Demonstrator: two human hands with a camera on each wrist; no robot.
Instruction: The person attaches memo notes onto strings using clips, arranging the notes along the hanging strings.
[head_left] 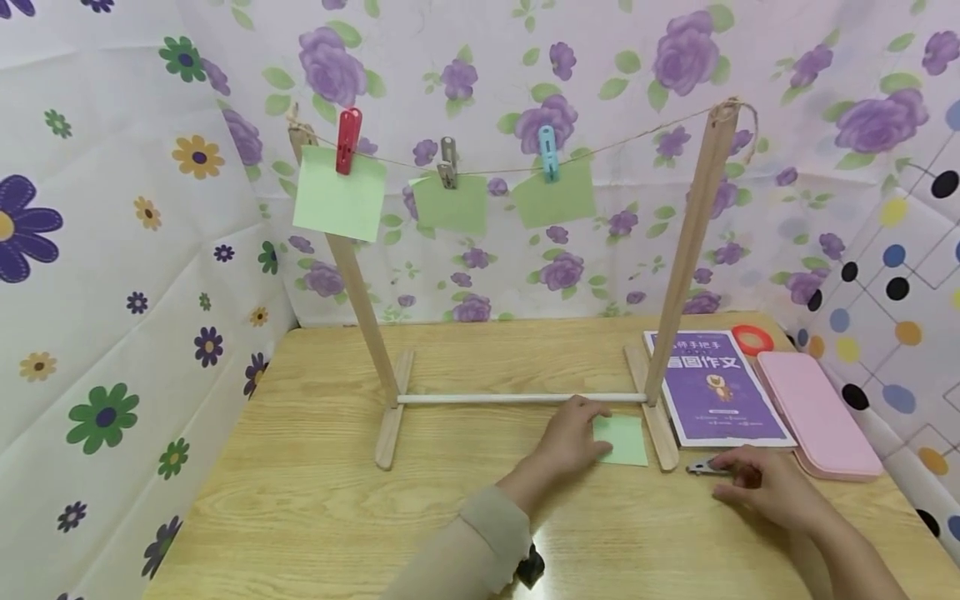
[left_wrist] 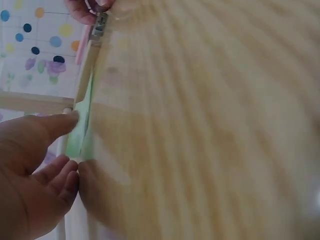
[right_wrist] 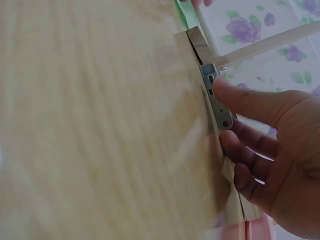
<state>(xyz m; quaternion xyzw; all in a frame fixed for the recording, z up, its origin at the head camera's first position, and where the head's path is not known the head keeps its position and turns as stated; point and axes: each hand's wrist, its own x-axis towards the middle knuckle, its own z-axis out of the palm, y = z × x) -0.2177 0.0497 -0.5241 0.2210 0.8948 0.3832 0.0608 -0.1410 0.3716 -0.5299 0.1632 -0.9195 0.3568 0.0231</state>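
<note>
A light green paper square (head_left: 622, 440) lies on the table inside the right foot of a wooden stand. Over its left edge reaches my left hand (head_left: 573, 437), thumb and fingers spread apart. In the left wrist view the paper (left_wrist: 77, 130) appears just past the thumb tip. A grey clothespin (head_left: 705, 467) lies on the table to the right of that foot. My right hand (head_left: 772, 486) is at its near end, with a gap between thumb and index finger. The right wrist view shows the thumb tip overlapping the clothespin (right_wrist: 216, 100), other fingers curved below.
Red (head_left: 348, 140), grey (head_left: 447, 162) and blue clothespins (head_left: 549, 153) hold green papers on a string between two wooden posts (head_left: 690, 250). A white bar (head_left: 517, 398) joins the feet. At right lie a purple book (head_left: 716, 392), a pink case (head_left: 821, 417) and a red ring (head_left: 752, 339).
</note>
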